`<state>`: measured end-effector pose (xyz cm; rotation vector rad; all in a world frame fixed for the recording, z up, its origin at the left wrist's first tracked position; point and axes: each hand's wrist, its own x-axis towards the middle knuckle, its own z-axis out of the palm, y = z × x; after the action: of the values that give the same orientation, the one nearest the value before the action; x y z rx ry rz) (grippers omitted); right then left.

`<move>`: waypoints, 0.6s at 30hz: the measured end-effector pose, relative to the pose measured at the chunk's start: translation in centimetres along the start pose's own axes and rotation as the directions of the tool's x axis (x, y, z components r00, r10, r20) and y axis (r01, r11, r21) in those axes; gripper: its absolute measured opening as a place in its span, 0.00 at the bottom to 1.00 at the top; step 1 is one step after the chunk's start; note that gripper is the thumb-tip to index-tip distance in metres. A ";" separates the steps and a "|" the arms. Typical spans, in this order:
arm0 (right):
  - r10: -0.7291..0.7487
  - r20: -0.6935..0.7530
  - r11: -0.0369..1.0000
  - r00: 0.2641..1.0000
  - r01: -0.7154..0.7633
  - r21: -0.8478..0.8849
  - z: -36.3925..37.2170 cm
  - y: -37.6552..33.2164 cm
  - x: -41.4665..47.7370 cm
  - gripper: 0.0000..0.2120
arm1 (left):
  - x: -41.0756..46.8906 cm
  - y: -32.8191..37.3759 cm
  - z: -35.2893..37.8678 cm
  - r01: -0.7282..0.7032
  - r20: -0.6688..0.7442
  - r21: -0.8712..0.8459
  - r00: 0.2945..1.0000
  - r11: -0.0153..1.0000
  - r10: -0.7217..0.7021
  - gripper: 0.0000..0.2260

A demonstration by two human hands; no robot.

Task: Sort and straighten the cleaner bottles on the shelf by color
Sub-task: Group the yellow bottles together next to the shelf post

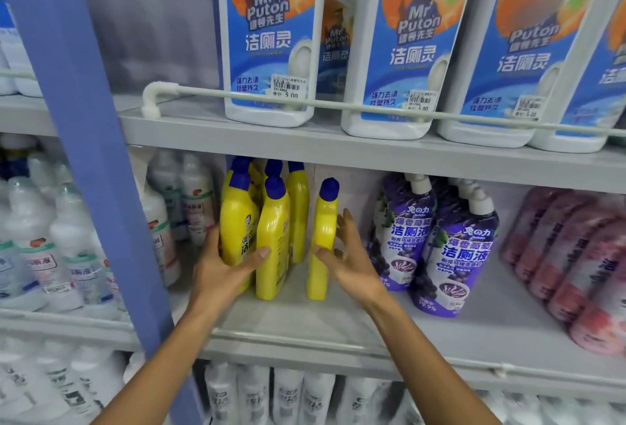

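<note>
Head view: a cluster of yellow bottles with blue caps stands upright on the middle shelf. A single yellow bottle stands apart just to the right of the cluster, followed by purple pouches and then pink bottles further right. The left hand is clamped on the front-left yellow bottle with its thumb across the label, while the right hand, held apart from the left, is spread with straight fingers at the single yellow bottle's right side, thumb at its front.
</note>
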<state>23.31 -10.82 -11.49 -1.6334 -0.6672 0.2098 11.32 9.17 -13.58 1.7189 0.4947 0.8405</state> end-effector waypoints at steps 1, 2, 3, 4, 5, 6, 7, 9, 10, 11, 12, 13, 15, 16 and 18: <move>-0.025 0.058 1.000 0.998 0.025 -0.007 -0.7 0.3 0.2 0.41 | 0.0 0.0 0.0 0.004 0.002 -0.007 1.000 1.000 -0.004 0.35; -0.048 0.087 0.999 0.995 0.050 -0.019 -1.3 0.5 0.4 0.39 | 0.0 0.0 0.1 0.005 0.003 -0.019 1.000 1.000 -0.005 0.35; -0.053 0.062 0.997 0.997 0.056 -0.056 -1.6 0.8 0.7 0.39 | 0.0 -0.1 0.1 0.006 0.003 -0.032 1.000 0.999 -0.006 0.36; -0.058 0.008 0.993 0.998 0.058 -0.098 -1.6 0.9 1.0 0.39 | -0.1 0.0 0.1 0.005 0.003 -0.045 1.000 0.999 -0.005 0.36; -0.064 -0.075 0.984 0.995 0.050 -0.171 -1.4 0.8 1.4 0.38 | -0.1 -0.1 0.1 0.005 0.005 -0.052 1.000 0.999 -0.005 0.36; -0.077 -0.148 0.970 0.986 0.040 -0.241 -1.1 0.9 1.8 0.37 | -0.1 -0.1 0.1 0.002 0.007 -0.055 1.000 0.998 -0.002 0.37; -0.096 -0.206 0.948 0.974 0.026 -0.318 -0.6 0.9 2.1 0.38 | -0.1 -0.1 0.1 -0.003 0.011 -0.054 1.000 0.999 0.003 0.37; -0.129 -0.339 0.906 0.932 -0.029 -0.423 0.4 1.0 3.1 0.42 | -0.1 -0.2 0.0 -0.007 0.021 -0.053 1.000 0.999 0.008 0.37; -0.148 -0.398 0.897 0.905 -0.047 -0.440 0.8 1.2 3.7 0.43 | -0.1 -0.3 -0.1 -0.009 0.026 -0.048 1.000 0.999 0.010 0.37; -0.149 -0.440 0.900 0.886 -0.063 -0.432 1.1 1.2 4.3 0.44 | -0.1 -0.4 -0.1 -0.011 0.031 -0.038 0.999 0.999 0.012 0.38; -0.143 -0.470 0.907 0.871 -0.075 -0.415 1.3 1.2 5.0 0.44 | -0.1 -0.4 -0.2 -0.013 0.035 -0.029 0.999 0.999 0.014 0.38; -0.119 -0.494 0.917 0.861 -0.096 -0.388 1.3 1.2 5.6 0.45 | -0.1 -0.4 -0.2 -0.012 0.035 -0.022 0.999 1.000 0.013 0.38; -0.061 -0.534 0.928 0.844 -0.149 -0.342 1.0 1.2 6.8 0.47 | 0.0 -0.5 -0.3 -0.012 0.030 -0.011 0.999 1.000 0.012 0.40; -0.041 -0.547 0.927 0.836 -0.173 -0.334 0.8 1.3 7.3 0.47 | 0.1 -0.6 -0.4 -0.013 0.032 -0.005 0.999 1.000 0.013 0.40; -0.022 -0.565 0.918 0.824 -0.207 -0.338 0.5 1.5 8.0 0.49 | 0.2 -0.8 -0.5 -0.015 0.047 0.008 0.999 1.000 0.015 0.41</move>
<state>30.01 -6.23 -11.17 -1.9860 -0.1693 -0.3553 11.10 9.87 -14.19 1.7476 0.4549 0.8082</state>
